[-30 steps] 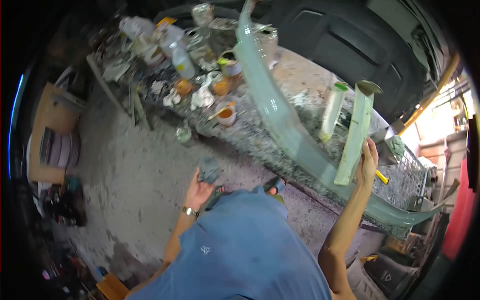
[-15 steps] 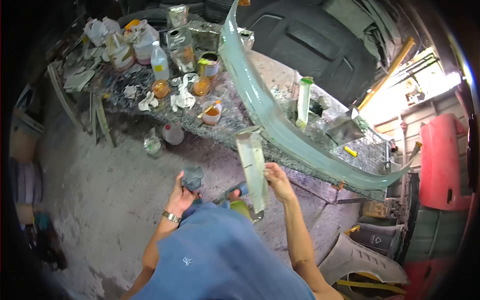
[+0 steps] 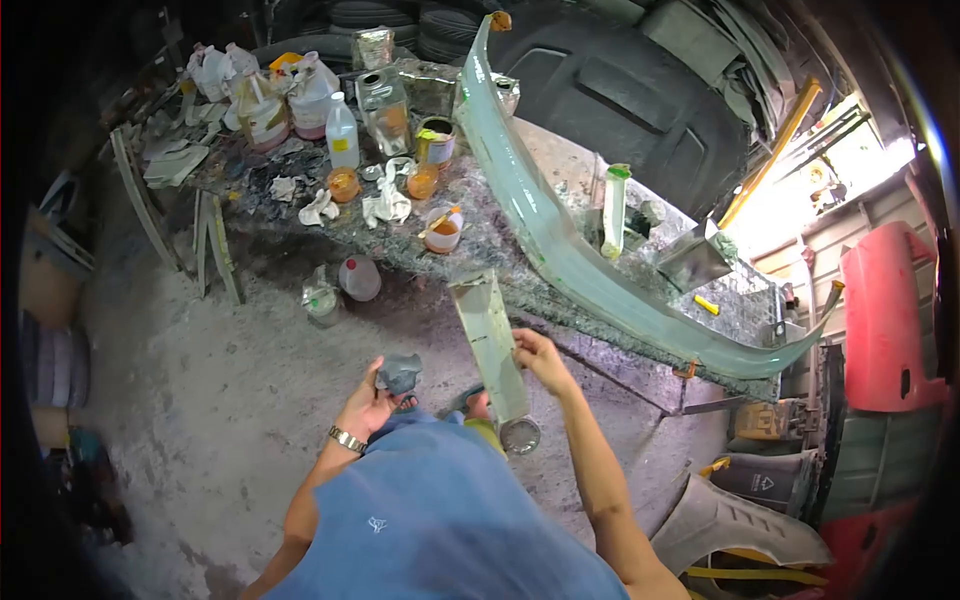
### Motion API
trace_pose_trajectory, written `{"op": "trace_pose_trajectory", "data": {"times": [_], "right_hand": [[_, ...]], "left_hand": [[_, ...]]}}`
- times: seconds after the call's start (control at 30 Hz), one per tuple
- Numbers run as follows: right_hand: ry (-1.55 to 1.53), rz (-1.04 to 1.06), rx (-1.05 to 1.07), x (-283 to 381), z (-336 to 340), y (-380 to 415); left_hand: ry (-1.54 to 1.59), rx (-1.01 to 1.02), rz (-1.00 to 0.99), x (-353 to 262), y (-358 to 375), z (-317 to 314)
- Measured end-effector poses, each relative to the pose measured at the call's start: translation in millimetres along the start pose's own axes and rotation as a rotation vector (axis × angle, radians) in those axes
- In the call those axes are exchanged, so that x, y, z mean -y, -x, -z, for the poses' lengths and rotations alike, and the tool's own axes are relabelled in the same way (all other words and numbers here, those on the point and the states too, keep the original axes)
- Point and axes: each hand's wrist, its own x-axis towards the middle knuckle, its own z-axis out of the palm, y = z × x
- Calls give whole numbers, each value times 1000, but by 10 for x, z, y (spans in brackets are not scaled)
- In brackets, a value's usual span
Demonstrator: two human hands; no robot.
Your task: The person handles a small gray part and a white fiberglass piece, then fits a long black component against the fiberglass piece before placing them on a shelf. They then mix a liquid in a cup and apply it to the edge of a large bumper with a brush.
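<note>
Nearest of all, below both hands, comes the blue shirt [image 3: 450,500], with a metal watch [image 3: 347,438] on the wrist just behind the left grip [image 3: 372,405]. That left grip has its fingers curled round a dark grey lump [image 3: 400,373], perhaps a putty pad, though its make is hard to tell. The right grip [image 3: 537,360] is pinching the long side of a pale flat strip [image 3: 488,335], which slants between the two hands with its upper end leaning left. At the strip's lower end, below the right grip, shows a round tin [image 3: 520,435]. A sandalled foot [image 3: 478,404] is partly hidden behind the strip.

Beyond the right grip, a long curved green piece [image 3: 560,235] lies across the table [image 3: 470,205]. Ahead of the left grip, on the table, stand a cup [image 3: 442,230] of orange stuff with a stick in it, two orange jars [image 3: 343,185], a white rag [image 3: 387,206] and a bottle [image 3: 343,135]. Farther off are a big black panel [image 3: 610,100] and, well right of the right grip, a red panel [image 3: 880,320].
</note>
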Motion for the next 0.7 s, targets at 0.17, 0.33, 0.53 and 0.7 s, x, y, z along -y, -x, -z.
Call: {"op": "trace_pose_trajectory", "data": {"times": [0.17,0.33,0.53,0.7], "right_hand": [[12,-6,77,254,5,35],[-123,-63,202,418,-128,55],[-325,-193,398,547,-354,-51],[-252,-194,563,628,-487,-300]], "left_hand": [[-132,148,-60,-56,222,38],[-103,159,-87,-66,413,-11],[-451,328,-131,-167,489,-206],[-580,297,172,-317,84,-233]]}}
